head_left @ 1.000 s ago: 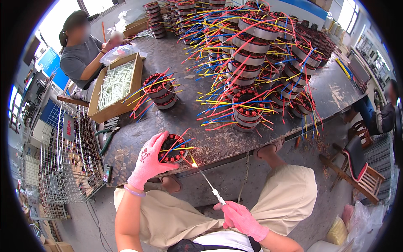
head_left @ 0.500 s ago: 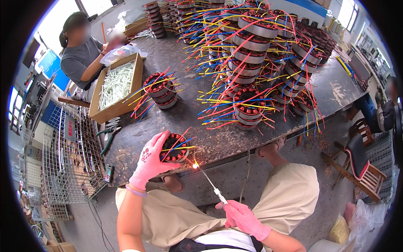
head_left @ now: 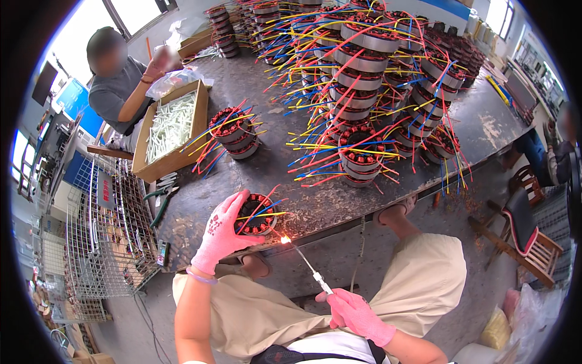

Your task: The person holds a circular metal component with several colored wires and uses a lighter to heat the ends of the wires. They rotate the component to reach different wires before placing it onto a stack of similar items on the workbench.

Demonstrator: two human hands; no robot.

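One hand, the left hand (head_left: 221,230), is wearing a pink fabric glove and gripping the left side of a ring-shaped stator (head_left: 260,228), which is sitting at the near edge of the dark, scuffed tabletop (head_left: 321,209). Smooth red, blue and yellow wires (head_left: 267,212) are trailing rightward from its toothed, red-wound core. The right hand (head_left: 354,312), gloved alike, is gripping the pale handle of a slim metal torch (head_left: 318,278); a small bright flame (head_left: 285,239) is burning at its tip, just beside the stator, though contact with a wire is too small to tell. Farther out, green-handled pliers (head_left: 161,207) are lying to the left, and a short cylindrical stack (head_left: 238,142) is standing beyond the stator. An open cardboard box (head_left: 163,167) is holding thin white tubes (head_left: 173,121). Tall grey-banded stacks (head_left: 357,85) are bristling with coloured wires farther right. Behind the box, a co-worker (head_left: 118,94) in a grey shirt is bending an arm.
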